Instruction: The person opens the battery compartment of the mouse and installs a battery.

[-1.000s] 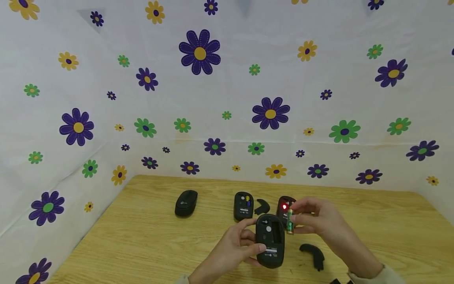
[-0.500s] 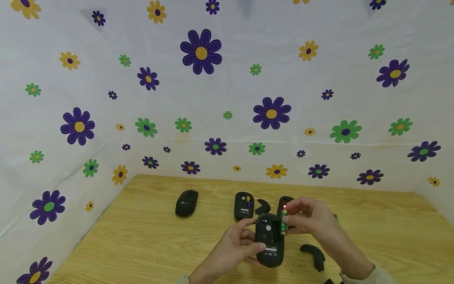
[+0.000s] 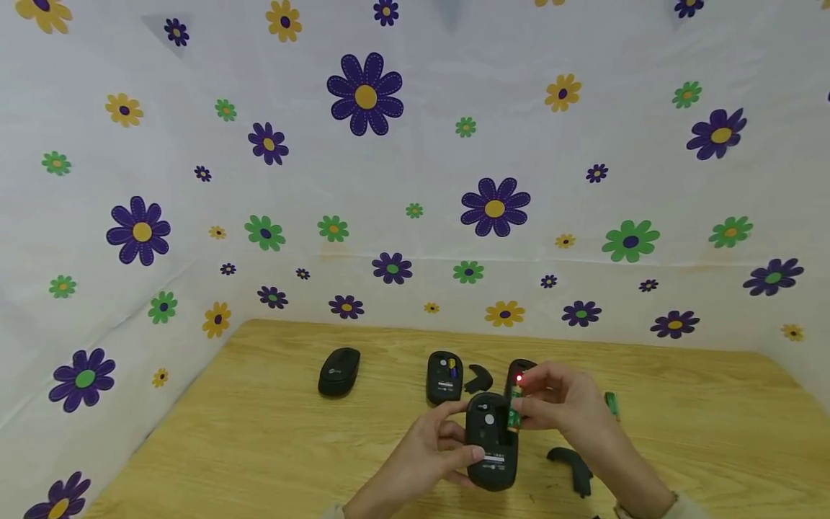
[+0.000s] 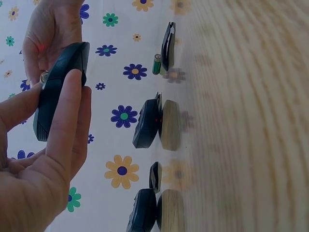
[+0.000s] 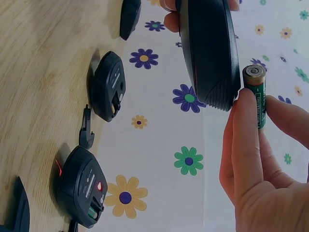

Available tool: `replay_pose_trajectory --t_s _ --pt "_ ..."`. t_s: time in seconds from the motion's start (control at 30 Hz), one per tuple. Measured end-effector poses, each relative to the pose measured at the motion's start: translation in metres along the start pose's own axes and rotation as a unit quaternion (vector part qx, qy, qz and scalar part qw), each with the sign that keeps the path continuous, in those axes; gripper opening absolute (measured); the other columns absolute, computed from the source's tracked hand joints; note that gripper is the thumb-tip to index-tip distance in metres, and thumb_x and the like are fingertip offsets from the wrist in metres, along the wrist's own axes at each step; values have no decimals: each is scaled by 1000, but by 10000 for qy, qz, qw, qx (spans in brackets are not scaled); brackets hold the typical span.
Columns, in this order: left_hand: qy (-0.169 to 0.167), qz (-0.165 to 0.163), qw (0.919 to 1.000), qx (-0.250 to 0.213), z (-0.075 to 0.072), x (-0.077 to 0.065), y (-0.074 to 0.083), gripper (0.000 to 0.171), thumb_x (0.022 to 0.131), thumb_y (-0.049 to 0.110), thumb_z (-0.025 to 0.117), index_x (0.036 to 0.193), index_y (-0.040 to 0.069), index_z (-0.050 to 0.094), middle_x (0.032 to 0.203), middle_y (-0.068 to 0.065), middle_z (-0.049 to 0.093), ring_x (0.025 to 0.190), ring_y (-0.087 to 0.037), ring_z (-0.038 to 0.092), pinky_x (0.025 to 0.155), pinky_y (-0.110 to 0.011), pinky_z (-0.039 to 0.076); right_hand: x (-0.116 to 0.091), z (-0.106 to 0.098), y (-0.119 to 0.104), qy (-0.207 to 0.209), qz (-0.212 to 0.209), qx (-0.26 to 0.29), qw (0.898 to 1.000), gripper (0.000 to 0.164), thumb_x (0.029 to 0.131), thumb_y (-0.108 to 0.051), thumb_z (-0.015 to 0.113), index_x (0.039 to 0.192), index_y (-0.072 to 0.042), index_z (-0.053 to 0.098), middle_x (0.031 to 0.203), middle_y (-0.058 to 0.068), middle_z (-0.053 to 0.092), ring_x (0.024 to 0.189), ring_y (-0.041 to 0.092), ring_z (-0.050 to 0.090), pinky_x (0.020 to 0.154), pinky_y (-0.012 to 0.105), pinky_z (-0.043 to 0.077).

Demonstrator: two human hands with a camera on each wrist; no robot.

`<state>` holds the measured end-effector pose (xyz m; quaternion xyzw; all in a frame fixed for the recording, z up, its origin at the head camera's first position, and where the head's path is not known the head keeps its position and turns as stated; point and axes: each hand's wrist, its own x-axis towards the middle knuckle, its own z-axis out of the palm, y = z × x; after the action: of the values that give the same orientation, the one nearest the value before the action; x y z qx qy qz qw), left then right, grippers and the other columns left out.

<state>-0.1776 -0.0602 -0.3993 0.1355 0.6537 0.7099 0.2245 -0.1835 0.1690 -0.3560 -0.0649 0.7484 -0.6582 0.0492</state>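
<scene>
My left hand (image 3: pixel 421 450) holds a black computer mouse (image 3: pixel 493 470) with its underside toward me and its long battery slot uncovered. The thumb lies on the label side and the fingers go behind. Between thumb and fingertips my right hand (image 3: pixel 573 411) pinches a green battery (image 3: pixel 514 417), at the slot's right edge. In the right wrist view the same battery (image 5: pixel 259 101) stands close beside the mouse; whether they touch I cannot tell. A curved black battery cover (image 3: pixel 573 468) lies on the table below the right hand.
Behind the hands sits an overturned mouse with a glowing red light (image 3: pixel 519 378), partly hidden. Left of it are another cover (image 3: pixel 480 378) and an overturned mouse (image 3: pixel 444 389) with a yellow-blue battery. One upright mouse (image 3: pixel 339 371) stands farther left. A loose green battery (image 3: pixel 612 406) lies right.
My right hand has brought the green battery left to the slot's edge, tilting it slightly. The left hand and its mouse stay nearly still. The loose battery on the right has come into view.
</scene>
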Motion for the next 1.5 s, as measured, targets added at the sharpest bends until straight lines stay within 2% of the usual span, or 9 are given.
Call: replay_pose_trajectory --t_s 0.23,0.5,0.67,0.87,1.07,1.23,1.37,1.43,1.5 --pt "68 -69 9999 -76 -2 -3 -1 64 94 -3 68 151 -2 38 99 -15 66 94 -27 71 70 -39 64 0 9 0 101 -26 -39 9999 29 86 5 75 108 13 58 93 12 64 81 22 68 71 39 64" --pt "179 -39 9997 -189 -1 -3 -2 65 93 -4 68 150 -2 38 98 -14 67 93 -28 71 70 -39 64 1 17 2 323 -294 -490 9978 25 84 8 76 104 10 61 90 11 65 74 21 63 62 34 63" --pt "129 -8 9997 -196 -2 -4 -3 64 94 -3 68 151 -2 38 98 -14 67 94 -29 71 70 -38 64 1 23 3 566 -488 -1049 9917 22 83 7 78 100 5 65 88 8 66 71 20 62 58 30 60" --pt "84 28 9996 -261 1 -3 -7 64 94 -5 67 150 -4 37 97 -13 67 95 -29 71 70 -39 64 -5 26 5 803 -634 -1772 9789 21 81 3 82 96 -5 68 83 3 63 71 17 57 61 27 55" --pt "65 110 9995 -298 3 0 -8 64 94 -5 67 150 -3 38 97 -12 67 94 -29 71 69 -38 64 -6 27 6 967 -807 -1966 9724 23 79 5 82 94 -7 69 84 2 63 72 17 56 60 26 52" --pt "143 16 9997 -214 1 1 -6 63 94 -5 68 150 -4 38 97 -13 67 93 -27 71 68 -37 64 -4 29 8 954 -797 -2083 9701 23 78 7 83 90 -8 70 85 1 64 73 16 55 58 26 51" --pt "146 60 9996 -245 1 2 -4 63 93 -4 68 149 -3 39 98 -14 67 93 -27 71 69 -37 64 -4 27 10 1001 -818 -1982 9716 23 80 5 82 96 -5 69 89 4 64 75 18 57 56 26 53" --pt "113 108 9995 -282 1 3 -4 63 94 -4 68 150 -2 39 99 -14 67 93 -27 71 70 -37 64 -3 27 11 920 -734 -1772 9771 24 86 0 79 107 -1 68 97 7 65 80 19 60 58 27 56" --pt "86 132 9994 -305 1 3 -3 63 94 -4 68 150 -2 39 99 -14 67 94 -27 71 70 -37 64 -2 25 13 578 -505 -1300 9885 33 94 -7 73 122 4 63 109 13 65 90 22 64 61 33 61"
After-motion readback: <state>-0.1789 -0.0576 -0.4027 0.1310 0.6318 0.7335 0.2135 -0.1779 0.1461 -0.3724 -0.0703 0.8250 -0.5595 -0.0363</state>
